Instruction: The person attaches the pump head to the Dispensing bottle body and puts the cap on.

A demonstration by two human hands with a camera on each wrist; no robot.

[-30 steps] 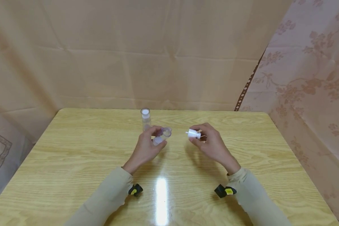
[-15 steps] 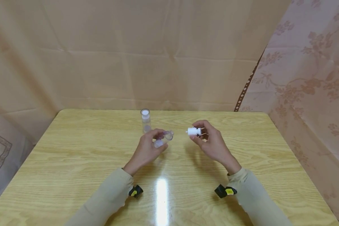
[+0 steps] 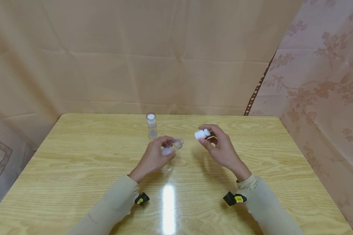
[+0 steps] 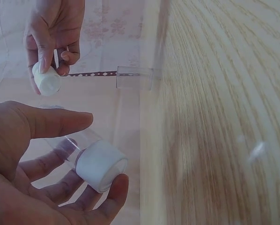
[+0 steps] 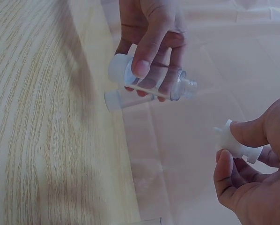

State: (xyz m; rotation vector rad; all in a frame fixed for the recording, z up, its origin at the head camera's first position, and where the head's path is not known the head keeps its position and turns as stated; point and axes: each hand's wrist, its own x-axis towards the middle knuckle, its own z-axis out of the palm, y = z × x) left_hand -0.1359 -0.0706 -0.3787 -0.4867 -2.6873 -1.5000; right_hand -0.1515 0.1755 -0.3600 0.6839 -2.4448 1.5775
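Note:
My left hand (image 3: 156,152) grips a clear bottle (image 5: 151,82) lying sideways above the table, with a white base end and a bare threaded neck. In the head view that neck points to the right, toward my other hand. My right hand (image 3: 220,148) pinches a small white pump top (image 3: 201,133) between thumb and fingers, a short gap away from the neck. Its body tilts, the narrower end up and to the right. A second clear bottle (image 3: 152,126) with white ends stands upright on the table behind my left hand.
A clear hollow cylinder (image 4: 134,78) stands on the table in the left wrist view. The wood-grain table (image 3: 76,163) ends at a beige curtain (image 3: 164,65) behind and a floral cloth (image 3: 326,81) on the right. Black cameras sit at both wrists.
The pump top has turned in my right hand, from lying level with its tip to the left to a tilted pose. My left hand has shifted slightly nearer and right with the bottle.

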